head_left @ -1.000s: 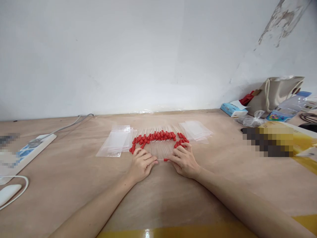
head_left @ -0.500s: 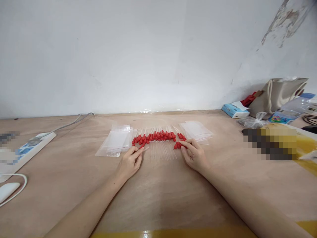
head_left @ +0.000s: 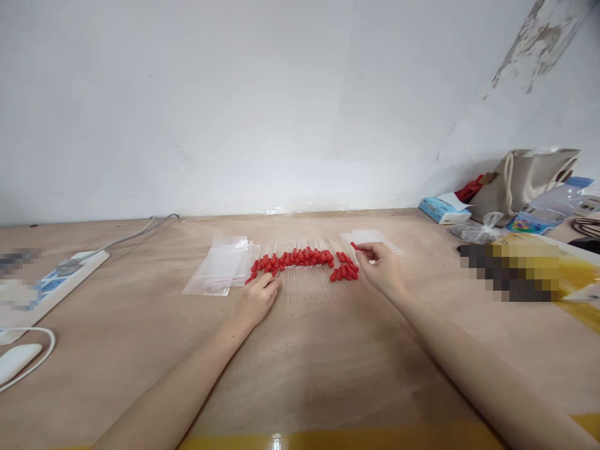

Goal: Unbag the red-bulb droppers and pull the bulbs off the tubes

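Several red rubber bulbs (head_left: 307, 255) lie in a heaped row across thin clear tubes (head_left: 302, 287), which look like glass dropper tubes. My left hand (head_left: 257, 297) is at the row's near left side, its fingers pinched on a red bulb that shows at the fingertips. At the right, my right hand (head_left: 379, 265) is raised a little and holds a red bulb (head_left: 354, 246) between thumb and finger. Whether a tube is attached to it I cannot tell. A smaller group of red bulbs (head_left: 344, 273) lies just left of my right hand.
Clear plastic bags (head_left: 218, 265) lie left of the row, and more bags (head_left: 370, 237) are partly behind my right hand. A power strip (head_left: 75, 275) with a cable is at the left. Tissue pack (head_left: 443, 209), cloth bag (head_left: 520, 178) and plastic bottle (head_left: 553, 206) stand at the right.
My right hand has moved up and right with a red bulb, uncovering the small group of bulbs. My left hand has shifted slightly right, its fingers turned more downward.
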A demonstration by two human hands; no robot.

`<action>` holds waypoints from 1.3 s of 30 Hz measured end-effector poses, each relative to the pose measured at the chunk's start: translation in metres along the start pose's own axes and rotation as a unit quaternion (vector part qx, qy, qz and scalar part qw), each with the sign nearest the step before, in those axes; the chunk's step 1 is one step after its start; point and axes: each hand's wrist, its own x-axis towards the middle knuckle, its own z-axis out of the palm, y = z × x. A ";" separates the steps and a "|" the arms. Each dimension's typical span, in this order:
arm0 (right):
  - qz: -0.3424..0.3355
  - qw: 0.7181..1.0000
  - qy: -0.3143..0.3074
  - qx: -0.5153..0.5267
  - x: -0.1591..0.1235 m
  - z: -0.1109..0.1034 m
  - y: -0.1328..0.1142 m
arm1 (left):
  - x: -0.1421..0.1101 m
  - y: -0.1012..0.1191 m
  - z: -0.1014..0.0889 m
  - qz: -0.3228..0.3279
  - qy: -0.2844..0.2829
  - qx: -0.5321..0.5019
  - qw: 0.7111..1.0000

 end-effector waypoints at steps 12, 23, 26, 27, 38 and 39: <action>-0.083 0.970 -0.114 -0.196 -0.013 0.015 -0.016 | 0.000 0.016 -0.007 -0.068 -0.035 -0.124 0.989; 0.011 0.963 -0.110 -0.247 0.006 0.015 -0.015 | -0.003 0.010 -0.019 -0.107 0.007 -0.108 0.988; 0.092 0.933 -0.153 -0.312 0.027 0.018 -0.011 | -0.002 0.010 -0.019 -0.119 0.004 -0.074 0.990; 0.110 0.925 -0.165 -0.325 0.034 0.020 -0.008 | -0.002 0.010 -0.019 -0.123 0.002 -0.066 0.990; 0.167 0.901 -0.219 -0.336 0.064 0.041 0.010 | -0.002 0.008 -0.022 -0.155 0.013 -0.028 0.987; 0.167 0.903 -0.215 -0.331 0.064 0.039 0.008 | -0.002 0.008 -0.022 -0.159 0.012 -0.028 0.987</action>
